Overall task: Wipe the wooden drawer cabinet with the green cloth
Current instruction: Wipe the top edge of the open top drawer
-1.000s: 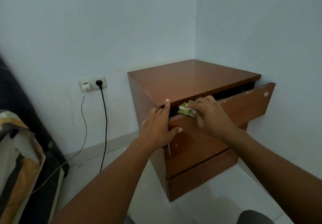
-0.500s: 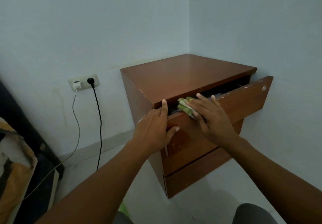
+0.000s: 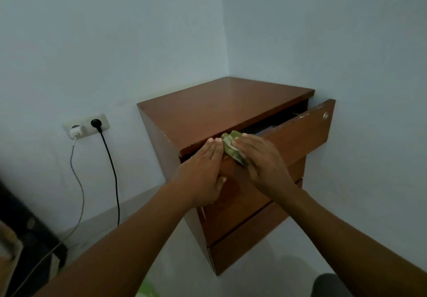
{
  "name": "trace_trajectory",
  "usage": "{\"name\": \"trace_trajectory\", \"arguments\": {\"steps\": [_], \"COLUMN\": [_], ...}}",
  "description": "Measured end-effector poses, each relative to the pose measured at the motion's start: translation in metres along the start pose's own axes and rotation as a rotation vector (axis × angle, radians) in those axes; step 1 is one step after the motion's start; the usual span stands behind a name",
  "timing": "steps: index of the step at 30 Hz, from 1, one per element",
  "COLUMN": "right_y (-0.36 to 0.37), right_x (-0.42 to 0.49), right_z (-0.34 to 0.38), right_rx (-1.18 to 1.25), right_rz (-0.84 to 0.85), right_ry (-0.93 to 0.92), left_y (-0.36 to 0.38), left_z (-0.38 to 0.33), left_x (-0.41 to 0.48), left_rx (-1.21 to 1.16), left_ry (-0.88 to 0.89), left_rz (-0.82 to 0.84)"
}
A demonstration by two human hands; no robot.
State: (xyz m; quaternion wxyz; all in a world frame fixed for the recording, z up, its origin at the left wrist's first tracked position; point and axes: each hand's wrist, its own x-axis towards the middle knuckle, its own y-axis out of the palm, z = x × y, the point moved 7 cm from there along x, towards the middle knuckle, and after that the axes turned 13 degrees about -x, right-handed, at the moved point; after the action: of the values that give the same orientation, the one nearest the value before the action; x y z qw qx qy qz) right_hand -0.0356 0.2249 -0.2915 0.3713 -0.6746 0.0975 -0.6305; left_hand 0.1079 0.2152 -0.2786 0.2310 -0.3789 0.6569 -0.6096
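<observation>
The wooden drawer cabinet (image 3: 221, 109) stands in the corner of the room. Its top drawer (image 3: 302, 135) is pulled out at an angle, far end sticking out to the right. My right hand (image 3: 261, 160) presses the folded green cloth (image 3: 231, 146) against the top edge of the drawer front near its left end. Beside it, my left hand (image 3: 201, 172) grips the drawer's left end, fingers over the top edge and thumb on the front. The cloth is partly hidden under my right fingers.
A wall socket (image 3: 86, 127) left of the cabinet holds a white charger and a black plug, with cables (image 3: 113, 174) hanging to the floor. A dark bed edge (image 3: 25, 232) sits at lower left. Walls close in behind and right of the cabinet.
My right hand has slid the cloth left along the drawer's top edge, closer to my left hand. The camera has tilted, so the cabinet sits lower in view.
</observation>
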Motion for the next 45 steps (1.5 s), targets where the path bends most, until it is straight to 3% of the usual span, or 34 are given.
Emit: {"name": "trace_trajectory", "arguments": {"steps": [9, 13, 17, 19, 21, 23, 25, 34, 37, 41, 45], "right_y": [-0.012, -0.018, -0.041, -0.055, -0.056, -0.041, -0.026, -0.017, -0.021, -0.04, -0.049], "right_x": [0.002, 0.008, 0.021, 0.028, 0.029, 0.019, 0.01, 0.024, 0.032, 0.04, 0.03], "right_z": [-0.108, -0.154, -0.184, -0.167, -0.125, -0.091, -0.091, -0.255, -0.286, -0.252, -0.125], "right_rx": [-0.184, -0.331, -0.271, -0.228, -0.187, -0.139, -0.144, -0.368, -0.335, -0.177, -0.064], "right_rz": [-0.067, -0.088, -0.199, -0.287, -0.299, -0.195, -0.113, -0.087, -0.048, -0.261, -0.292], "right_ry": [0.289, 0.428, 0.612, 0.579, 0.36, 0.19, 0.155, 0.5, 0.647, 0.798, 0.395], "left_y": [-0.01, -0.009, 0.009, 0.011, 0.01, 0.011, 0.012, 0.014, 0.018, 0.018, 0.015], "left_z": [-0.006, -0.016, -0.027, -0.025, -0.022, -0.022, -0.022, -0.037, -0.04, -0.037, -0.034], "left_x": [0.053, 0.09, 0.101, 0.102, 0.102, 0.103, 0.103, 0.112, 0.115, 0.116, 0.116], "left_rx": [0.275, 0.245, 0.251, 0.241, 0.228, 0.221, 0.228, 0.244, 0.201, 0.183, 0.159], "left_ry": [0.073, 0.05, 0.087, 0.104, 0.119, 0.137, 0.147, 0.179, 0.164, 0.172, 0.134], "left_rz": [0.091, 0.1, 0.137, 0.118, 0.1, 0.099, 0.112, 0.152, 0.114, 0.078, 0.012]}}
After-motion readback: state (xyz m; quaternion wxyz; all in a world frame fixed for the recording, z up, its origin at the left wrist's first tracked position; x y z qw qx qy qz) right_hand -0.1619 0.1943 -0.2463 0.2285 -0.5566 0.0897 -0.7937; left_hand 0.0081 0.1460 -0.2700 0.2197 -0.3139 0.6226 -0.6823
